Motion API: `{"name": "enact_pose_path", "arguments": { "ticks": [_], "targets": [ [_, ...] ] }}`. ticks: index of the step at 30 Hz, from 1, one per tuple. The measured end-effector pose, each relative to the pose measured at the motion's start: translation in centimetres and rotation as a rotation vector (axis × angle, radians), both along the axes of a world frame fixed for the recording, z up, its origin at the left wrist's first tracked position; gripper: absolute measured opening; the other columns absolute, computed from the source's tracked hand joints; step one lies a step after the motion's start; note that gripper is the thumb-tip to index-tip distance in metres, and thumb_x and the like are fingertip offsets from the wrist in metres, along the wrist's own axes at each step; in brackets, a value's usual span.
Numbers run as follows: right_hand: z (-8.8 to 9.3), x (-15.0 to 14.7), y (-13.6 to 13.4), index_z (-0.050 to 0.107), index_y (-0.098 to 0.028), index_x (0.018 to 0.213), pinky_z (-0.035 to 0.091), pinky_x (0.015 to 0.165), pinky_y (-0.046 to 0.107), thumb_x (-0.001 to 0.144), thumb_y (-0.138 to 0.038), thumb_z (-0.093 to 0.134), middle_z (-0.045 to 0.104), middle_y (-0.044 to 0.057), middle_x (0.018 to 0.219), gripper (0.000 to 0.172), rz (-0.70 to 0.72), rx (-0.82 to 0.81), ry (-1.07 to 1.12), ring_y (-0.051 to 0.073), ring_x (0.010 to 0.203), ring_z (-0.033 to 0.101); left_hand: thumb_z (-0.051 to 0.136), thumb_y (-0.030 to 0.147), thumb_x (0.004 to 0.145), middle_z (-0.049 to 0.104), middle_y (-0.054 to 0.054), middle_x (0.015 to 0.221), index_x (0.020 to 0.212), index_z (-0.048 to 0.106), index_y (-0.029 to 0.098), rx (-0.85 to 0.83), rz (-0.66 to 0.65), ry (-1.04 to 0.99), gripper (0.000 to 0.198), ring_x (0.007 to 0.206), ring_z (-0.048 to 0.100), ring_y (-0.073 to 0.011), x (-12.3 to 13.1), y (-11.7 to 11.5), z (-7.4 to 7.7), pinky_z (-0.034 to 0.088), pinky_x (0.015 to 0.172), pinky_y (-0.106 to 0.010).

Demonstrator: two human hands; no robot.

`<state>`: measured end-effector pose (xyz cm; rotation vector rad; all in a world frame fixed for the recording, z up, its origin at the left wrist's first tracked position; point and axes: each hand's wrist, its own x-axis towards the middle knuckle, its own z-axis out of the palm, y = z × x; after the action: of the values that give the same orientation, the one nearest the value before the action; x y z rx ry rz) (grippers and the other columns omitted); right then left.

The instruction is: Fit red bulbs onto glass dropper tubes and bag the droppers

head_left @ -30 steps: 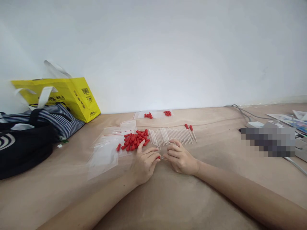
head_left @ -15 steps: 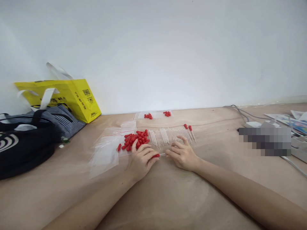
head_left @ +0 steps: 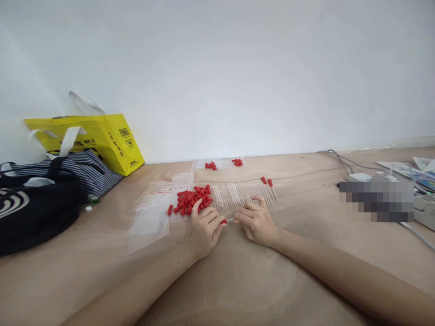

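My left hand (head_left: 205,230) pinches a red rubber bulb (head_left: 223,221), most of it covered by my fingers. From the bulb a clear glass dropper tube (head_left: 231,220) runs to the right, where my right hand (head_left: 257,222) is closed on its other end. Behind my left hand lies a heap of red rubber bulbs (head_left: 190,200). A row of loose dropper tubes (head_left: 234,194) lies beyond my right hand. At that row's right end are two droppers (head_left: 271,183) with red bulbs on them.
Clear plastic bags (head_left: 149,226) lie left of the heap. Another bag (head_left: 224,164) with red-bulbed droppers is near the wall. Far left stand a yellow bag (head_left: 112,140), a striped bag (head_left: 91,170) and a black bag (head_left: 41,217). Cables (head_left: 340,158) and papers (head_left: 401,170) are at right.
My left fingers have shifted over the red bulb, so less of it shows. My right hand still grips the tube in nearly the same place.
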<state>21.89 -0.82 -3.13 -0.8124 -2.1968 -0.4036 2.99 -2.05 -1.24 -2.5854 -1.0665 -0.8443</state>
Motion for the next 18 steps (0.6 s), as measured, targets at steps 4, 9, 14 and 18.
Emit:
{"name": "enact_pose_path", "arguments": {
  "ticks": [4,9,14,18],
  "targets": [
    [-0.11,0.03,0.19,0.058,-0.017,0.067,0.022,0.081,0.034,0.077,-0.016,0.044,0.054,-0.001,0.056,0.017,0.026,-0.021,0.010,0.011,0.064,0.040,0.041,0.022,0.083,0.060,0.001,0.070,0.075,0.057,0.019,-0.022,-0.010,-0.012,0.018,0.077,0.053,-0.0154,0.03,0.09,-0.02,0.006,0.099,-0.052],
    [-0.12,0.02,0.39,0.058,-0.017,0.070,0.023,0.079,0.033,0.078,-0.016,0.043,0.055,-0.001,0.058,0.017,0.039,-0.053,-0.004,0.012,0.066,0.041,0.043,0.022,0.083,0.061,0.001,0.072,0.075,0.058,0.019,-0.075,-0.024,-0.031,0.017,0.078,0.053,-0.0152,0.22,0.27,0.05,0.007,0.099,-0.050],
    [0.03,0.00,0.41,0.059,-0.018,0.077,0.022,0.081,0.034,0.082,-0.022,0.043,0.057,-0.001,0.060,0.017,0.026,-0.053,-0.008,0.012,0.068,0.043,0.054,0.033,0.076,0.062,0.002,0.075,0.078,0.057,0.020,-0.133,-0.001,-0.104,0.013,0.081,0.054,-0.0159,-0.11,0.55,0.04,0.008,0.099,-0.049],
    [0.05,0.54,0.51,0.059,-0.018,0.077,0.021,0.083,0.034,0.082,-0.022,0.044,0.057,-0.001,0.061,0.016,-0.028,-0.041,-0.003,0.012,0.069,0.044,0.053,0.032,0.078,0.062,0.003,0.072,0.078,0.058,0.022,-0.137,0.031,-0.132,0.012,0.078,0.054,-0.0153,-0.75,0.72,0.12,0.013,0.097,-0.048]
  ]
}}
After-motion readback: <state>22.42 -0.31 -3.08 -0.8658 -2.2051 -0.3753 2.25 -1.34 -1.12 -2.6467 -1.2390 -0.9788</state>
